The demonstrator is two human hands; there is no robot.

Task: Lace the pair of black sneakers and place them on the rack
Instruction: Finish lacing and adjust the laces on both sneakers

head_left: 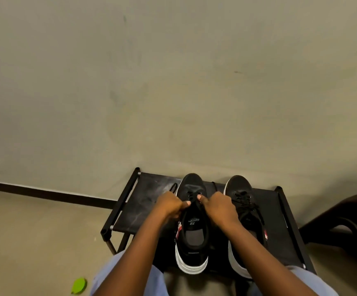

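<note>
Down in the bottom left corner we've got a green lid-looking thing (pixel 79 286) on the floor. Next over is the black rack (pixel 130 212) against the wall, both sneakers sitting on its top shelf with toes to the wall. Our left hand (pixel 170 205) is curled tight, pinching the lace (pixel 191 199) of the left sneaker (pixel 192 238), and our right hand (pixel 219 207) is pinching the same lace from the other side, thumbs nearly meeting. Just beside it sits the right sneaker (pixel 242 195), its laces loose. Far right there's a dark brown stool (pixel 344 221)
</note>
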